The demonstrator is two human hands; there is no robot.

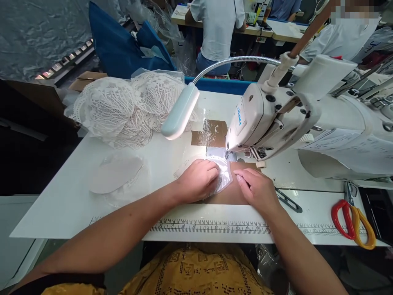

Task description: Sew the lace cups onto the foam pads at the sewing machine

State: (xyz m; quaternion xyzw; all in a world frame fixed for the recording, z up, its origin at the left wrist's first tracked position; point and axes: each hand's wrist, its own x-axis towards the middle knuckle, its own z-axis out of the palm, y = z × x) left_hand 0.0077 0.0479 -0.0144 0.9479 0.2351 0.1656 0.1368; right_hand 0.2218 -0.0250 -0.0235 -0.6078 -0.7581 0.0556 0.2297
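A white lace-edged fabric piece (226, 176) lies under the needle area of the white sewing machine (254, 119). My left hand (201, 178) has its fingers curled and rests on that piece, covering its left part. To the right of the fabric, my right hand (258, 189) is closed, thumb and forefinger together near the piece's edge. Whatever may be between those fingertips is too small to make out. Brown tape or board (236, 194) covers the machine bed beneath both hands.
A heap of white lace pieces (107, 108) stands at the back left, with flat white fabric (118, 174) nearer. A lamp (181, 112) overhangs the table. Thread snips (288, 200) and red-and-yellow scissors (353, 223) lie right. A ruler strip (196, 226) lines the front edge. People sit beyond.
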